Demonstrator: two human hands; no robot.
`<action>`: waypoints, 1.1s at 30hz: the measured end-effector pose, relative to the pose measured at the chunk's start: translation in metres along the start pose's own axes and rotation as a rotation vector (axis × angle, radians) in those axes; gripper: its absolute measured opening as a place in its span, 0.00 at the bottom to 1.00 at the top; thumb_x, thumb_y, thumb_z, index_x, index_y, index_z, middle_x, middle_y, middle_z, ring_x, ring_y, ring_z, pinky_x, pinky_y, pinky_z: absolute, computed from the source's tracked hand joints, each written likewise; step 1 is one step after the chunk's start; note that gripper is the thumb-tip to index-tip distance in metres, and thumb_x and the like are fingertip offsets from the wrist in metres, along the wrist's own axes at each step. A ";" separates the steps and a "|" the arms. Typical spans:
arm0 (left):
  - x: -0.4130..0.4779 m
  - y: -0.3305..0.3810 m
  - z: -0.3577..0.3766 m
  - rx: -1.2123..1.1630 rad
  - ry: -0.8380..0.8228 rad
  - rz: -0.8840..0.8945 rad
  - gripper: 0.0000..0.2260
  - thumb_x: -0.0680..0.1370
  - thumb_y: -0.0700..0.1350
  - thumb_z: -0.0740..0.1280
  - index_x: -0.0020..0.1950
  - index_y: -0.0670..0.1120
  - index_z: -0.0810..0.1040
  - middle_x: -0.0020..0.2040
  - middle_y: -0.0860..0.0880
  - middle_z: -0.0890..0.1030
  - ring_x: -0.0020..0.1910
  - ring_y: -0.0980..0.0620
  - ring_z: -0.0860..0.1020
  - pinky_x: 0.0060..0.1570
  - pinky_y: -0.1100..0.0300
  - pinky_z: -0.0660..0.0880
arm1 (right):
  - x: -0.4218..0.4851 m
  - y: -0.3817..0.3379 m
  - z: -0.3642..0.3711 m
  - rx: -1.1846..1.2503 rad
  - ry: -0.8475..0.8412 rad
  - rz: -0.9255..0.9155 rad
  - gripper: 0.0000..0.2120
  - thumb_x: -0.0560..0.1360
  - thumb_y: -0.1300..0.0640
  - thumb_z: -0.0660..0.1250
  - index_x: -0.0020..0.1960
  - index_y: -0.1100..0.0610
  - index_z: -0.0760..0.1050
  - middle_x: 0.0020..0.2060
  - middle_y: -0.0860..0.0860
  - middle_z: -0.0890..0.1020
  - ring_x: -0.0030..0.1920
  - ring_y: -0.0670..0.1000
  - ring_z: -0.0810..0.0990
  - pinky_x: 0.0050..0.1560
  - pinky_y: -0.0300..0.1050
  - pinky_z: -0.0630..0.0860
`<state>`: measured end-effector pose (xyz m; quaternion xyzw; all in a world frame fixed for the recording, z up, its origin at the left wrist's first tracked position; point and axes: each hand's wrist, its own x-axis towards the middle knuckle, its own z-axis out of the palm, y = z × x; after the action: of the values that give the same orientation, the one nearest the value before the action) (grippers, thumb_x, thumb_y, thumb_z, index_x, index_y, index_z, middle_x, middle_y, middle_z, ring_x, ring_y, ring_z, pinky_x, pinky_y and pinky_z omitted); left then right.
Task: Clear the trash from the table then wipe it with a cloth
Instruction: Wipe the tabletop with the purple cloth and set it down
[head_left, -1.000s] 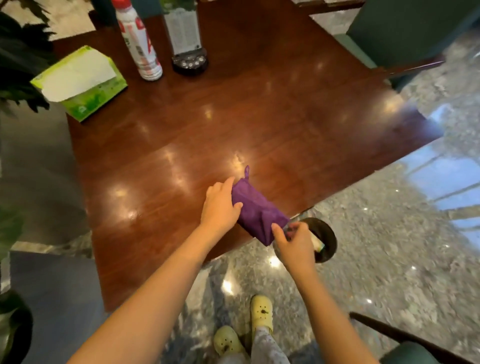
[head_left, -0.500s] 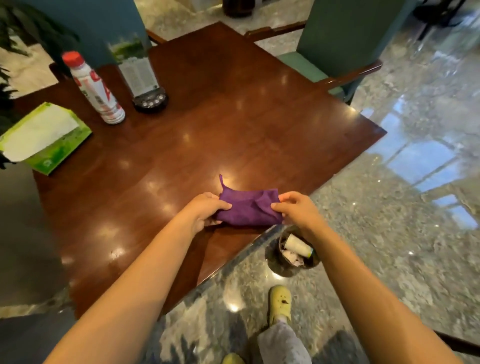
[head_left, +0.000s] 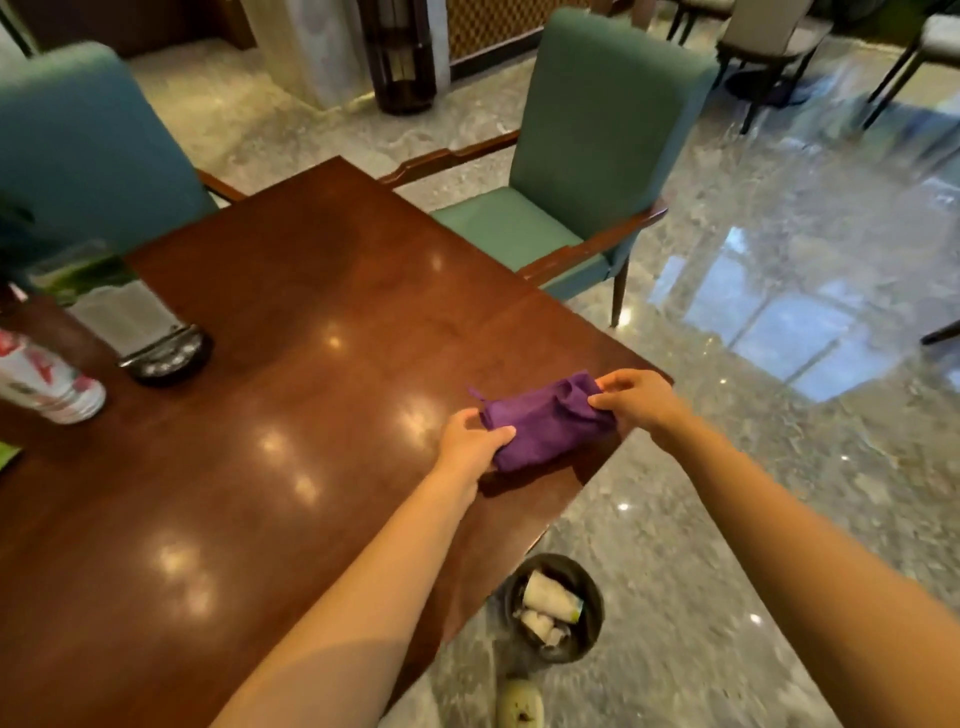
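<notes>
A folded purple cloth (head_left: 543, 423) lies on the glossy brown wooden table (head_left: 291, 395), close to its right corner. My left hand (head_left: 470, 444) grips the cloth's left end, thumb on top. My right hand (head_left: 636, 397) pinches the cloth's right end at the table edge. Below the table's near edge, a small dark trash bin (head_left: 556, 608) stands on the floor with crumpled white paper and a cup inside.
A red-and-white bottle (head_left: 44, 384) and a clear sign holder on a black base (head_left: 130, 322) stand at the table's left. Two green armchairs (head_left: 582, 171) flank the far corner. The marble floor (head_left: 779, 364) is shiny. My yellow shoe (head_left: 519, 704) is near the bin.
My right hand came up from the trash bin and took the cloth's right end. Both hands carried the cloth toward the table's right corner. The camera tilted up and right.
</notes>
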<state>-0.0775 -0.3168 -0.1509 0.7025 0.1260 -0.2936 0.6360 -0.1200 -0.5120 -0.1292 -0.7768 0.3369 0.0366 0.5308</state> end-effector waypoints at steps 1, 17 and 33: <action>0.007 0.004 0.016 -0.009 -0.058 -0.033 0.18 0.73 0.34 0.68 0.63 0.38 0.71 0.54 0.41 0.78 0.42 0.48 0.79 0.29 0.63 0.78 | 0.015 0.000 -0.013 -0.021 0.007 0.014 0.05 0.70 0.67 0.70 0.43 0.59 0.77 0.32 0.50 0.77 0.32 0.47 0.74 0.31 0.34 0.73; 0.078 -0.018 0.117 0.333 -0.012 0.020 0.11 0.71 0.39 0.72 0.47 0.46 0.71 0.50 0.41 0.79 0.46 0.43 0.81 0.47 0.47 0.81 | 0.123 0.040 -0.062 -0.454 0.046 0.008 0.11 0.75 0.59 0.65 0.56 0.60 0.78 0.53 0.59 0.82 0.53 0.58 0.79 0.47 0.45 0.72; 0.068 -0.015 0.118 0.547 0.084 0.280 0.21 0.74 0.41 0.69 0.63 0.49 0.64 0.41 0.47 0.80 0.40 0.44 0.81 0.42 0.47 0.80 | 0.113 0.064 -0.066 -0.689 0.049 -0.500 0.30 0.64 0.42 0.74 0.59 0.54 0.71 0.58 0.54 0.71 0.57 0.54 0.71 0.56 0.48 0.73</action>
<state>-0.0617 -0.4420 -0.2040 0.8696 -0.0296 -0.1968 0.4520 -0.0889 -0.6359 -0.1985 -0.9671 0.1187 -0.0013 0.2248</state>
